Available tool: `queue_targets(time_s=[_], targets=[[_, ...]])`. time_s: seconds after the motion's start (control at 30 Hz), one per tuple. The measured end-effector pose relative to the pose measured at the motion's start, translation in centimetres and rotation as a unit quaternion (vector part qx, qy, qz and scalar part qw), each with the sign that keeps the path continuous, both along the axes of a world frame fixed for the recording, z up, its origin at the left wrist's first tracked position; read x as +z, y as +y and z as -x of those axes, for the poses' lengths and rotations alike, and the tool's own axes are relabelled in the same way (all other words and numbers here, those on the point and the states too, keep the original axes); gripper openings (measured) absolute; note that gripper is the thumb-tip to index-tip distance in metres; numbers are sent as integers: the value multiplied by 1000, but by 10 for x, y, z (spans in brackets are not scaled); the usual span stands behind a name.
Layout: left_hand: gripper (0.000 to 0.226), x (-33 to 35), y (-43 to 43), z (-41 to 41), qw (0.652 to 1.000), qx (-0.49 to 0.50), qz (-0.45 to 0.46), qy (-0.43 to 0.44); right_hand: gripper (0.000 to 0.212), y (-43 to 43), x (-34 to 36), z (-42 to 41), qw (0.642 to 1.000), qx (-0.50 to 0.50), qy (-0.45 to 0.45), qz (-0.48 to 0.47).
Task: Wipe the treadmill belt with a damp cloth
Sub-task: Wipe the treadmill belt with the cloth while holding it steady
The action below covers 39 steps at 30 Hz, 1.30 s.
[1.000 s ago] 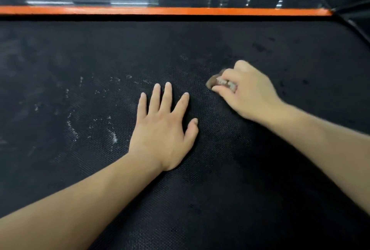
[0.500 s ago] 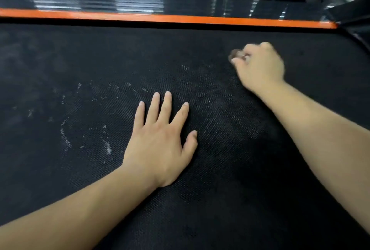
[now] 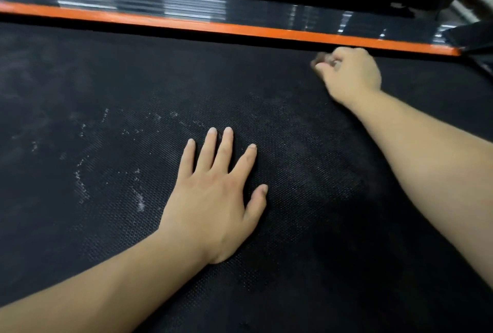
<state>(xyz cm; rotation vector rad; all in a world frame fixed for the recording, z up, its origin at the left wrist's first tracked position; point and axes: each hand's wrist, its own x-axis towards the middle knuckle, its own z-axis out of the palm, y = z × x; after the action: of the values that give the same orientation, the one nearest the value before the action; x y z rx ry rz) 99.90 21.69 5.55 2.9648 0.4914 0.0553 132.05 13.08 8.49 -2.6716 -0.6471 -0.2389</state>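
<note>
**Observer:** Where is the cloth [image 3: 318, 60]?

**Operator:** I log it in the upper right of the frame, bunched inside the right hand [image 3: 349, 74]. Only a small brownish wad shows, poking out at the upper left of the fist. It is blurred. I cannot give its long axis or which way it points.

**Observer:** Fingers?

**Operator:** On the right hand they are curled tight and clamped on the cloth, knuckles up, with the fist on the treadmill belt [image 3: 80, 239] just below the orange strip [image 3: 213, 26]. Whether fist and strip touch, I cannot tell. The left hand [image 3: 213, 199] lies palm down on the belt at frame centre, fingers straight and spread apart, thumb out to the right. Its fingertips point toward the top of the frame, leaning slightly right. It holds nothing.

**Observer:** Belt orientation?

**Operator:** It is black and pebbled and fills most of the frame. Its far edge runs along the orange strip, left to right across the top, sloping down toward the right. I take the visible run as its long axis, though the ends are out of view at left. Above the strip sits a glossy black rail [image 3: 186, 4] with streaked reflections.

**Observer:** Surface condition?

**Operator:** White specks [image 3: 139, 200] are scattered left of the left hand, from mid-frame toward the left edge. A duller grey patch lies between the two hands.
</note>
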Motion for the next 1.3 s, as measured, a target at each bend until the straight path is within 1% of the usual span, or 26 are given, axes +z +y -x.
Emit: queue_targets(time_s=[0.03, 0.07, 0.1, 0.17, 0.2, 0.23, 0.33, 0.37, 0.47, 0.5, 0.53, 0.6, 0.63, 0.67, 0.77, 0.8, 0.83, 0.9, 0.93, 0.97, 1.0, 1.07, 1.1, 1.2, 1.23, 1.3], targets=[[74, -1, 0, 0, 1000, 0, 0, -2, 30, 2, 4, -11, 998, -59, 0, -10], [73, -1, 1, 0, 1000, -2, 1, -3, 31, 7, 3, -14, 997, -77, -6, -7], [73, -2, 1, 1, 1000, -3, 1, -1, 31, 16, -1, -11, 999, -48, -16, -3], [72, -2, 1, 1, 1000, 0, 0, 0, 29, 32, -10, 6, 998, 64, -10, 3], [72, -2, 1, 0, 1000, 0, -1, 1, 29, 32, -11, 8, 996, 88, -4, 7], [72, -3, 1, 0, 1000, -2, -2, 1, 30, 31, -8, 0, 997, 74, -7, 5], [72, -2, 1, 0, 1000, -1, -4, -6, 34, 26, 7, -28, 997, -80, -8, 14], [72, -3, 1, 0, 1000, 0, -4, -7, 35, 29, 6, -29, 997, -76, -12, 21], [72, -2, 0, 1, 1000, 2, -2, -3, 28, 31, -4, -9, 998, 54, 20, -1], [72, -3, 0, 1, 1000, 3, -2, -5, 28, 23, -6, -11, 998, 60, 22, -2], [72, -3, 1, 1, 1000, 4, -2, -8, 31, 15, -3, -21, 1000, 26, 14, -4], [72, -3, 0, 1, 1000, 1, 1, -8, 37, -3, 3, -41, 995, -97, -3, 5], [72, -3, 0, 0, 1000, 1, 0, -8, 37, -7, 5, -41, 994, -111, -11, 6], [72, -4, 0, 0, 1000, 3, -2, -7, 35, -7, 3, -33, 997, -80, -11, 9], [71, -2, -1, 0, 1000, 6, -1, -1, 24, -17, -3, -3, 997, 77, 18, 9], [71, -2, 0, -1, 1000, 6, 0, -1, 22, -25, -1, -1, 996, 87, 17, 12], [72, -2, -1, 0, 1000, 5, -1, 0, 23, -31, 3, -7, 998, 61, 8, 15], [73, -1, -1, 0, 1000, 4, -2, 1, 29, -36, 11, -19, 999, -34, -9, 17], [73, 0, -1, 0, 1000, 6, -2, -1, 32, -35, 11, -14, 998, -44, -26, 33], [74, 0, -1, 0, 1000, 8, 0, -1, 35, -32, 7, -4, 998, -23, -38, 47], [74, 0, -1, 1, 1000, 9, 1, 2, 35, -29, 3, 9, 997, 24, -43, 55], [74, 1, -2, 1, 1000, 12, 6, 2, 30, -35, -5, 31, 993, 104, -26, 57], [74, 1, -2, 0, 1000, 11, 7, -1, 29, -42, -4, 31, 993, 101, -30, 54], [75, 1, -2, -1, 1000, 12, 6, -5, 34, -57, 9, 13, 999, -36, -18, 19], [75, 1, -2, 0, 1000, 14, 7, -6, 35, -57, 10, 21, 999, -36, -21, 19], [75, 1, -2, 0, 1000, 16, 9, -5, 30, -56, 2, 49, 996, 64, -29, 47]])
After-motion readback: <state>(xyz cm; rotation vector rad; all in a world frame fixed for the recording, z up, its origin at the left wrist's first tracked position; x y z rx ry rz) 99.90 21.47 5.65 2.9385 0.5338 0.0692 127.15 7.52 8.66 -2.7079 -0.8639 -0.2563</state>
